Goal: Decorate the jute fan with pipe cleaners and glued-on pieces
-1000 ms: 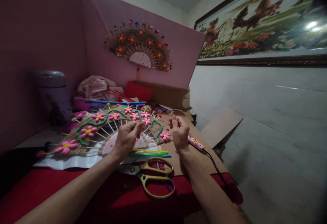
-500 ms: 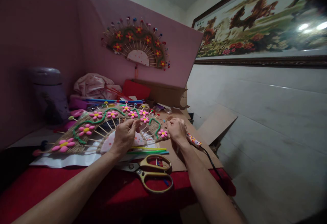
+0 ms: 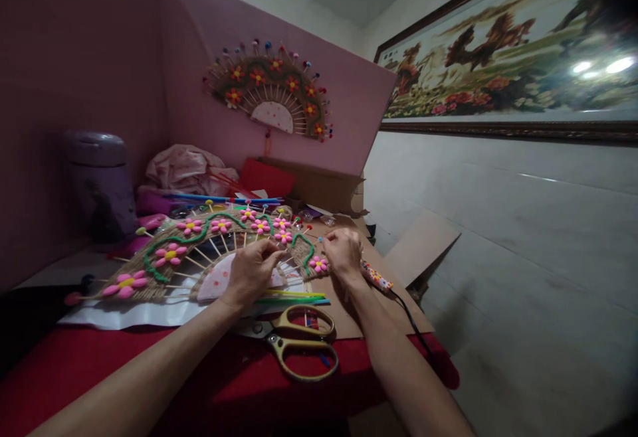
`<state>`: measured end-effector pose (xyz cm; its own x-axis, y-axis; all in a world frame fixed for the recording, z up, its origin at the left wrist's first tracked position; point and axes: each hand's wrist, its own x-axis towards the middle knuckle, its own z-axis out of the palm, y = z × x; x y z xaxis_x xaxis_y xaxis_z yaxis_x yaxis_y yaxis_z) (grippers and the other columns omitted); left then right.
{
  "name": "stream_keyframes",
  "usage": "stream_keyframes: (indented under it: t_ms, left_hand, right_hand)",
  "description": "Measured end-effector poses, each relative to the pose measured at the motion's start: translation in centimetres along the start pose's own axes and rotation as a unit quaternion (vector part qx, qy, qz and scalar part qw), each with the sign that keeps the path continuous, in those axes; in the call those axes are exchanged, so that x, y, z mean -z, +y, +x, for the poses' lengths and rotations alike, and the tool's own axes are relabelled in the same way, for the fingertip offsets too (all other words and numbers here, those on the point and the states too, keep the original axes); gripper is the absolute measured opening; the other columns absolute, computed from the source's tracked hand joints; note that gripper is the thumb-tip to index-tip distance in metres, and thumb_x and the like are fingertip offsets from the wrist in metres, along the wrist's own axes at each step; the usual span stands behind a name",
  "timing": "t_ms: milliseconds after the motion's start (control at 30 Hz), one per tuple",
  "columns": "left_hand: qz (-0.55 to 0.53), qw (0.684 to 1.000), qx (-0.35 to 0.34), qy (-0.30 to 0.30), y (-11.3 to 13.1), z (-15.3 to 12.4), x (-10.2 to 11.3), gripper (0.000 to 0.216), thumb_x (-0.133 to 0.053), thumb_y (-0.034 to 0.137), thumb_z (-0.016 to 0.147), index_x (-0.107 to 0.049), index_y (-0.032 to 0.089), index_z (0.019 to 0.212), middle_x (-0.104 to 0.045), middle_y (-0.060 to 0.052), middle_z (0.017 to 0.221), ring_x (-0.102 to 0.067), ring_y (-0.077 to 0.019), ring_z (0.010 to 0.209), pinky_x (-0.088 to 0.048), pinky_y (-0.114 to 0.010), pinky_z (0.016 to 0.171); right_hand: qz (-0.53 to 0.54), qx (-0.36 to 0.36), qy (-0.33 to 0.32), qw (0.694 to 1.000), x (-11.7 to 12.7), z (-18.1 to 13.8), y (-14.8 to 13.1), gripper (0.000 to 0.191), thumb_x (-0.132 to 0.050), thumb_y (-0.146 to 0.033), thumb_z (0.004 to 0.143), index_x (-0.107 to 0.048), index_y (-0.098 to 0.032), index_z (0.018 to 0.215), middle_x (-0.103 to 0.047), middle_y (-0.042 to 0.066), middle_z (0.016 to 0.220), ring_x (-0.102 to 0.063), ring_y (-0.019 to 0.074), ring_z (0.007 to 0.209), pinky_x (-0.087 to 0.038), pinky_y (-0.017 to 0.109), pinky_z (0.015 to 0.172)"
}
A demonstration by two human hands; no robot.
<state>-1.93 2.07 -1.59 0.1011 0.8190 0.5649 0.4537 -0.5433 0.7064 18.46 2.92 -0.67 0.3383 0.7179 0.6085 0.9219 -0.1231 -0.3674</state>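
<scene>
The left hand point(image 3: 249, 271) reaches in from the lower left, its fingers pinched narrow over the wooden spokes; what they pinch is too small to tell. The right hand point(image 3: 343, 254) curls knuckles-up at the fan's right end, grip unclear. The jute-wound half-round fan with pink flowers and a green vine point(image 3: 199, 251) lies centre left on the red surface point(image 3: 60, 357), above gold-handled scissors point(image 3: 302, 344).

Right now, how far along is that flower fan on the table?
Mostly done, it seems: the fan already carries pink flowers and a green cord. The left hand and right hand are at its right end; what they pinch is too small to tell. Likely left: finishing that end, judging by the wall fan.
</scene>
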Motion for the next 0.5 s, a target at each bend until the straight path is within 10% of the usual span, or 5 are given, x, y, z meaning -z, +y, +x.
stream_keyframes:
  t_ms: [500]
  left_hand:
    - [0.037, 0.998, -0.046, 0.0, 0.2, -0.2, -0.3, 0.016, -0.062, 0.028, 0.076, -0.061, 0.018, 0.064, -0.058, -0.002, 0.063, -0.051, -0.0154, 0.064, -0.034, -0.026, 0.061]
  right_hand:
    - [0.031, 0.03, -0.143, 0.989, -2.3, 5.8, -0.7, 0.034, -0.046, -0.016, 0.074, -0.074, -0.026, 0.09, -0.071, 0.001, 0.1, -0.058, 0.02, 0.099, -0.041, 0.026, 0.081]
